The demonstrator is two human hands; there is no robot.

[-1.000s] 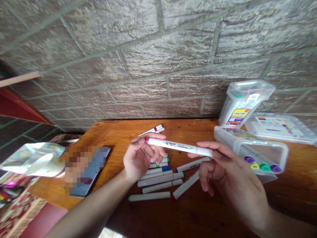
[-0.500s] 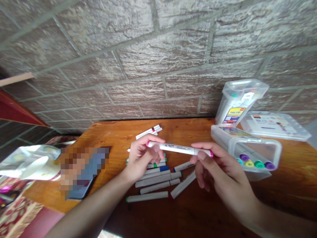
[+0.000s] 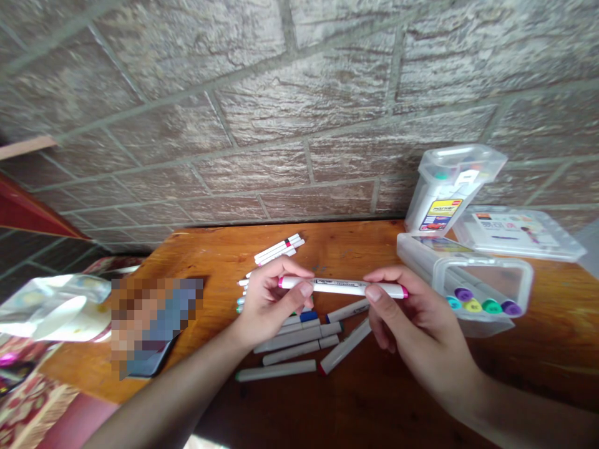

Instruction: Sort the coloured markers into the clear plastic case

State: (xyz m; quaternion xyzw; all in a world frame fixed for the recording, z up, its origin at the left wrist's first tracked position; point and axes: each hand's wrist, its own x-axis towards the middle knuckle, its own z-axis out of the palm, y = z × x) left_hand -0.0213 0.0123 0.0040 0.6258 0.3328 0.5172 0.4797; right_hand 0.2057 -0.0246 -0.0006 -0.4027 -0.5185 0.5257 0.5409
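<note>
A white marker (image 3: 340, 286) with pink ends lies nearly level between my two hands, above the table. My left hand (image 3: 276, 302) pinches its left part between thumb and fingers. Thumb and forefinger of my right hand (image 3: 412, 312) close on its right part, with the pink tip poking out beyond them. Beneath the hands, several pale markers (image 3: 299, 338) lie side by side on the wood. A red-ended marker (image 3: 344, 349) rests slantwise under my right hand. Behind my left hand is a small group of thin white pens (image 3: 279, 249), partly hidden.
On the right, a clear box (image 3: 484, 268) lies on its side with several markers inside. An upright marker box (image 3: 452, 187) and a flat clear case (image 3: 519, 234) stand behind it. A dark phone (image 3: 152, 365), partly blurred out, is at left on the wooden table (image 3: 355, 240) against a brick wall.
My left thumb has slid right along the marker toward its middle, and my right thumb now lies further left on it. The marker has turned slightly and is closer to level.
</note>
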